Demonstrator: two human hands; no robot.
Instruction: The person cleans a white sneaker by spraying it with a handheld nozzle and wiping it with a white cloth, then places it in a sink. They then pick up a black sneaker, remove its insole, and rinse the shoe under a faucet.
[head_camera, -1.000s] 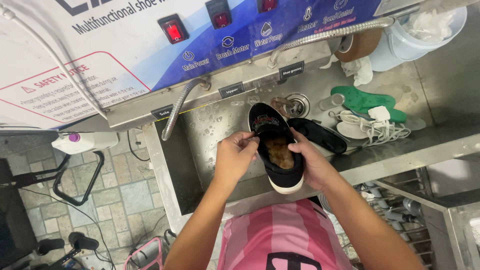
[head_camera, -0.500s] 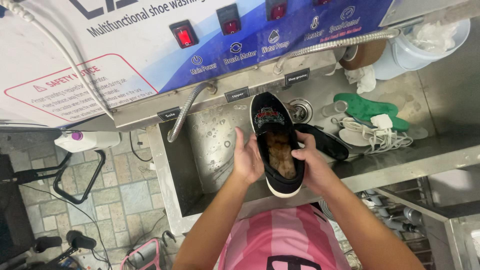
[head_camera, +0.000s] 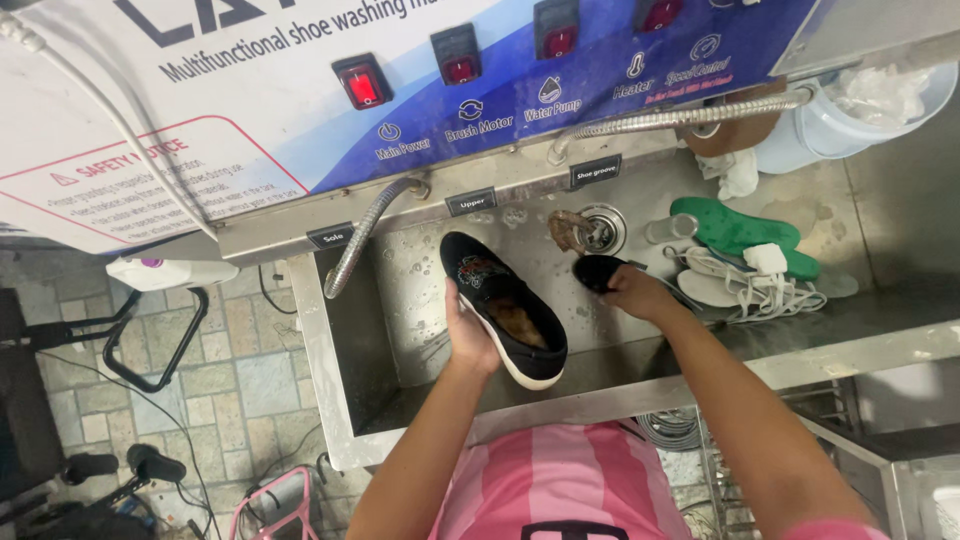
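A black slip-on shoe (head_camera: 497, 301) with a white sole and a brown lining is held over a steel sink (head_camera: 420, 300), toe pointing away from me. My left hand (head_camera: 468, 340) grips its left side near the heel. My right hand (head_camera: 633, 292) has gone to the right and rests on a second black shoe (head_camera: 596, 270) lying in the basin near the drain (head_camera: 598, 229); its fingers curl over that shoe.
A washing machine panel with red switches (head_camera: 460, 68) and flexible metal hoses (head_camera: 365, 240) hangs over the sink. Green insoles (head_camera: 740, 232), white insoles and laces (head_camera: 750, 285) lie at the right. A pale bucket (head_camera: 850, 110) stands at the far right. Tiled floor lies at the left.
My right hand has left the held shoe and moved right onto the second shoe by the drain. The left hand alone now holds the first shoe, which tilted slightly.
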